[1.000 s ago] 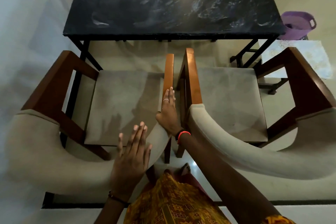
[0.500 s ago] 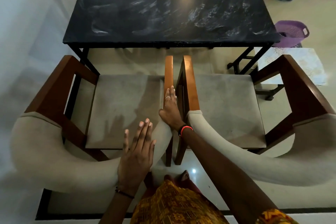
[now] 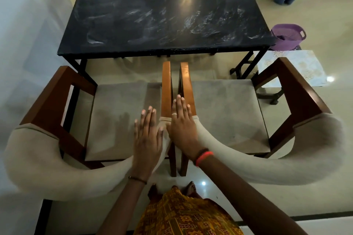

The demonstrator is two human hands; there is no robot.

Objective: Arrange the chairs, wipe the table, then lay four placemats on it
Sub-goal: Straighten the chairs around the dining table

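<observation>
Chairs, two, stand side by side at the near long edge of the table, inner wooden armrests nearly touching, tips close to the tabletop edge. Left hand lies palm down on the padded back of the left chair near its inner end, fingers straight & slightly spread. Right hand lies flat w/ fingers straight & together over the inner armrest & pad end of the right chair. Tabletop is dark w/ whitish smears. Purple basket sits on the floor by the table's right corner, patterned side table just in front of it.
</observation>
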